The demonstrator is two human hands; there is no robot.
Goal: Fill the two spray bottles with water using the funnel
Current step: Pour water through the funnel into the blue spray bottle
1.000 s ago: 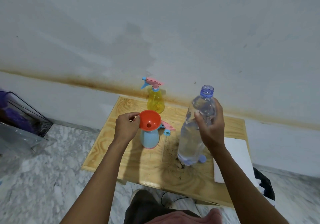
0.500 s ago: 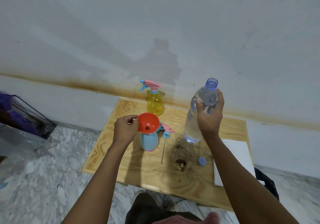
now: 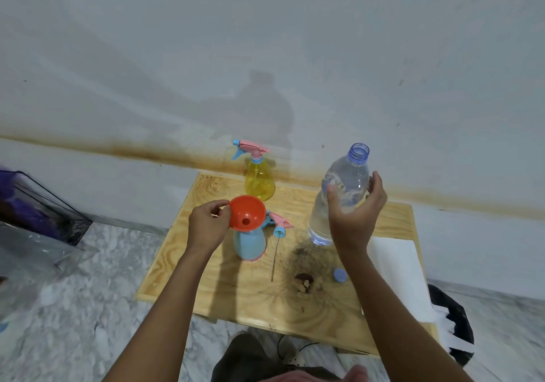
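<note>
An orange funnel [image 3: 247, 213] sits in the neck of the blue spray bottle [image 3: 249, 243] on the wooden table [image 3: 206, 269]. My left hand [image 3: 206, 224] pinches the funnel's rim. My right hand [image 3: 354, 213] grips an uncapped clear water bottle [image 3: 343, 187], held upright above the table to the right of the funnel. The blue bottle's pink and blue spray head [image 3: 278, 224] with its dip tube lies on the table beside it. The yellow spray bottle [image 3: 259, 179] stands at the back with its sprayer on.
A blue bottle cap [image 3: 339, 275] lies near a dark knot [image 3: 304, 280] in the wood. A white sheet [image 3: 398, 275] covers the table's right side. A dark wire basket [image 3: 44, 204] stands on the marble floor at the left. The wall is close behind the table.
My right hand has lifted the water bottle off the table and carried it up and back. My left hand stays on the funnel.
</note>
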